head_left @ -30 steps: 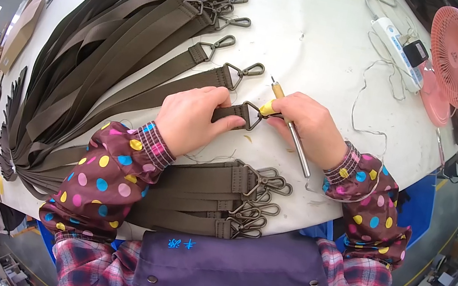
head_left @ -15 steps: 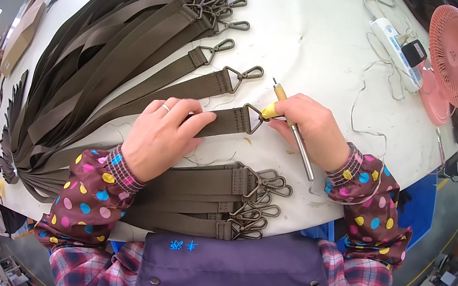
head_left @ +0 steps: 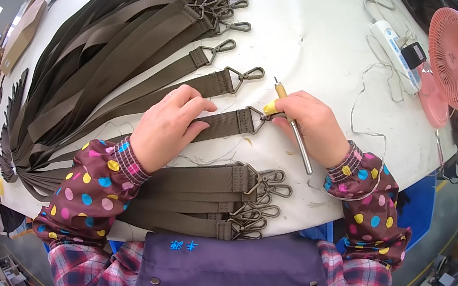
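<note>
My right hand (head_left: 313, 127) is closed around a corded pen-shaped tool (head_left: 300, 143) with a tan collar; its thin metal tip points up and away. Yellow covering shows on a finger of that hand. Those same fingers touch the snap hook at the end of a dark olive webbing strap (head_left: 221, 125). The hook is mostly hidden, but its metal ring (head_left: 257, 121) shows. My left hand (head_left: 168, 124) lies over the strap farther left, thumb and index finger apart, the thumb at the webbing. Two straps with snap hooks (head_left: 247, 78) lie just beyond.
A large fan of similar straps (head_left: 92, 53) covers the table's left side. Another strap stack (head_left: 191, 188) lies near my apron. At the far right are a white power strip (head_left: 395, 53) with a black adapter (head_left: 414, 54), a pink fan (head_left: 455, 59) and a loose cord.
My left hand has shifted slightly, its thumb and index finger spreading apart. My right hand stays nearly in place with the tool and hook.
</note>
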`<move>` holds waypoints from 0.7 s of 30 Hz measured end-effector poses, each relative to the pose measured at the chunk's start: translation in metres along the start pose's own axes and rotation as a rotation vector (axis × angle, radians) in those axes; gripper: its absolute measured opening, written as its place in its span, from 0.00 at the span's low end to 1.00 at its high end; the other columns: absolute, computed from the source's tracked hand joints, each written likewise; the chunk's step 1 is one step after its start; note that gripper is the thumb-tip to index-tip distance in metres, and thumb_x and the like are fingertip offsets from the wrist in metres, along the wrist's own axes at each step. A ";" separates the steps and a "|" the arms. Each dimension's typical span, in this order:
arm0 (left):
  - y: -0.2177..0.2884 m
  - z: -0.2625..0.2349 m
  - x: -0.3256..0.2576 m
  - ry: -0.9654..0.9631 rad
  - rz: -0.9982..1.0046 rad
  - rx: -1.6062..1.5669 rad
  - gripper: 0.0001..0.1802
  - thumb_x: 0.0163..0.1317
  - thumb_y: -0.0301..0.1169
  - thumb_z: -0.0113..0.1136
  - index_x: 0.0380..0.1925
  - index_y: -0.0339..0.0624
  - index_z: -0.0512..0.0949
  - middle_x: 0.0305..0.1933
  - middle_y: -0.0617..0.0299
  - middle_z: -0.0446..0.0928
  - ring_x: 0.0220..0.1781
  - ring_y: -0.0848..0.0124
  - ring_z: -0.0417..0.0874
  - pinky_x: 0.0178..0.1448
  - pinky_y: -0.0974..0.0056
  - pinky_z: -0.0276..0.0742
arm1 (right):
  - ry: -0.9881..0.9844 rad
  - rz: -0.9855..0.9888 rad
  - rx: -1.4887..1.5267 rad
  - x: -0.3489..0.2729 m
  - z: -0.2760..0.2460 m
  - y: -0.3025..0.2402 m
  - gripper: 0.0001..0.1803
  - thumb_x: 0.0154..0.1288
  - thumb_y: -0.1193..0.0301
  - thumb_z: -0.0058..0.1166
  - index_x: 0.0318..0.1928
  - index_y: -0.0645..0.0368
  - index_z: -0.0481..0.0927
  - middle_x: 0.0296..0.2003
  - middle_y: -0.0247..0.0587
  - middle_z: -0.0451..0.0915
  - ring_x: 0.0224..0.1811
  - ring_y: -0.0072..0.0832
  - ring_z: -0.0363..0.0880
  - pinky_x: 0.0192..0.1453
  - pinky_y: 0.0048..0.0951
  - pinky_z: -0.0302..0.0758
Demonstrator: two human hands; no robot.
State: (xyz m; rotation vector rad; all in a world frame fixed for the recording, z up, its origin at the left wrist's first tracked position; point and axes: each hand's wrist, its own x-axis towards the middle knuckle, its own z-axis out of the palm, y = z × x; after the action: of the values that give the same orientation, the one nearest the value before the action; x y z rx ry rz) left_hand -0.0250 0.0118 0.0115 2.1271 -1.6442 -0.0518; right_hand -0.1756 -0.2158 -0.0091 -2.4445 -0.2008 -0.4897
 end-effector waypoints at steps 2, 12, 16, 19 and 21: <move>0.010 -0.004 0.008 -0.156 -0.206 -0.311 0.12 0.53 0.23 0.63 0.39 0.43 0.76 0.39 0.61 0.70 0.36 0.69 0.76 0.37 0.65 0.74 | 0.024 0.026 0.019 -0.002 0.001 0.001 0.11 0.58 0.80 0.58 0.43 0.61 0.78 0.32 0.42 0.79 0.35 0.34 0.78 0.39 0.30 0.76; 0.011 0.014 0.015 -0.221 -0.155 -0.437 0.08 0.56 0.24 0.64 0.33 0.38 0.73 0.34 0.61 0.70 0.28 0.73 0.74 0.33 0.70 0.73 | 0.051 0.413 0.749 0.008 0.017 -0.017 0.09 0.65 0.69 0.57 0.36 0.64 0.76 0.27 0.31 0.78 0.25 0.12 0.70 0.30 0.17 0.68; 0.008 0.016 0.011 -0.219 -0.214 -0.579 0.07 0.58 0.24 0.61 0.33 0.37 0.72 0.37 0.61 0.73 0.30 0.76 0.74 0.35 0.71 0.74 | 0.115 0.399 0.771 0.009 0.034 -0.017 0.11 0.63 0.70 0.58 0.35 0.62 0.69 0.24 0.31 0.77 0.23 0.11 0.69 0.26 0.17 0.67; 0.006 0.017 0.009 -0.202 -0.227 -0.618 0.07 0.60 0.24 0.60 0.34 0.36 0.71 0.40 0.60 0.75 0.31 0.76 0.75 0.36 0.71 0.74 | -0.019 0.510 0.749 0.013 0.025 -0.026 0.11 0.62 0.74 0.58 0.35 0.58 0.67 0.26 0.26 0.70 0.28 0.10 0.67 0.31 0.15 0.65; 0.006 0.017 0.010 -0.210 -0.240 -0.623 0.07 0.60 0.24 0.60 0.34 0.36 0.70 0.41 0.59 0.75 0.32 0.76 0.75 0.36 0.71 0.74 | -0.016 0.506 0.715 0.012 0.027 -0.025 0.10 0.62 0.74 0.58 0.35 0.59 0.68 0.26 0.26 0.70 0.28 0.10 0.67 0.30 0.15 0.65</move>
State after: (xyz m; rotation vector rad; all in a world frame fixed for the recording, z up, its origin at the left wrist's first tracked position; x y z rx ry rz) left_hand -0.0326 -0.0044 0.0004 1.8465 -1.2408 -0.7786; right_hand -0.1632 -0.1787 -0.0103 -1.7061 0.2075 -0.1313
